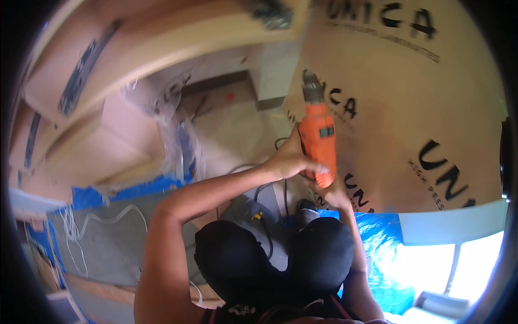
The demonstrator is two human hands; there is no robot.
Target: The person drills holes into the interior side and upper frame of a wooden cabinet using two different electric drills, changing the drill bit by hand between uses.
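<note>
An orange corded-looking power drill (319, 136) is held out in front of me, its dark chuck (311, 89) pointing away. My left hand (294, 157) is closed around the drill's left side, with the thumb laid across the rear of the body. Under the drill's back end, my right hand (333, 195) is closed on it; the drill hides most of those fingers and the handle. Beyond the chuck and to the right stands a large brown panel (388, 124) with black print. Whether the chuck touches it cannot be told.
Wooden cabinet framing (199, 38) curves along the left and top. Plastic wrap (183, 146) and blue tape (129, 189) edge a cabinet at left. A dark cable (286, 189) runs over the floor by my knees. White cords (75, 227) hang lower left; blue sheeting (377, 254) lies at lower right.
</note>
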